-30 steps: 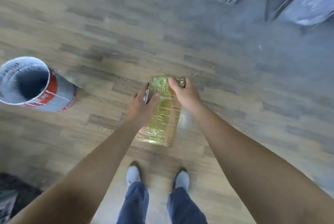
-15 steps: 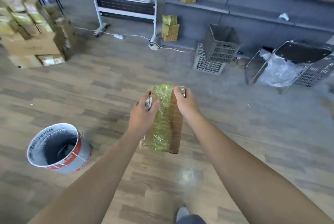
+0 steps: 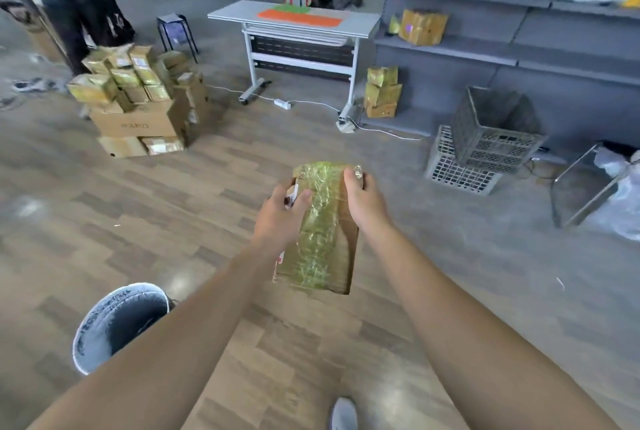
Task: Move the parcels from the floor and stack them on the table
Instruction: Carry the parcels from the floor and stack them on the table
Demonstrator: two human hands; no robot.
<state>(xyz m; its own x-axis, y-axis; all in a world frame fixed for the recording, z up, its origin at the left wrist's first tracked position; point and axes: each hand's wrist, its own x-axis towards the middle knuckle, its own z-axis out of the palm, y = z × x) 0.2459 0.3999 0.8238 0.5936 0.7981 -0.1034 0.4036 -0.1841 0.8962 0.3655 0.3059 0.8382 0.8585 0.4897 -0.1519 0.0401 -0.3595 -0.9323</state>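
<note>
lifted off the floor a second ago, the parcel (image 3: 322, 232) is still carried between both hands, and the view has swung up, so the table now shows whole and the bucket sits lower in the frame.

nearest, the toe of one pale shoe (image 3: 343, 414) shows at the bottom edge. the grey bucket (image 3: 117, 322) stands on the wood floor to the left, under the left forearm. the left hand (image 3: 278, 218) grips the parcel's left edge, thumb on top and fingers curled round the side. the right hand (image 3: 363, 201) grips the far right corner the same way. the parcel is a long brown box wrapped in shiny yellowish film, held in the air with its long side pointing away.

further off on the left lies a heap of parcels (image 3: 138, 97) on the floor. to the right, two grey crates (image 3: 491, 138) are stacked. beyond them stands the white table (image 3: 235, 12), with an orange mat (image 3: 301, 17) on it and a small stack (image 3: 381, 91) of parcels by its right leg. grey shelves (image 3: 450, 48) run behind.
</note>
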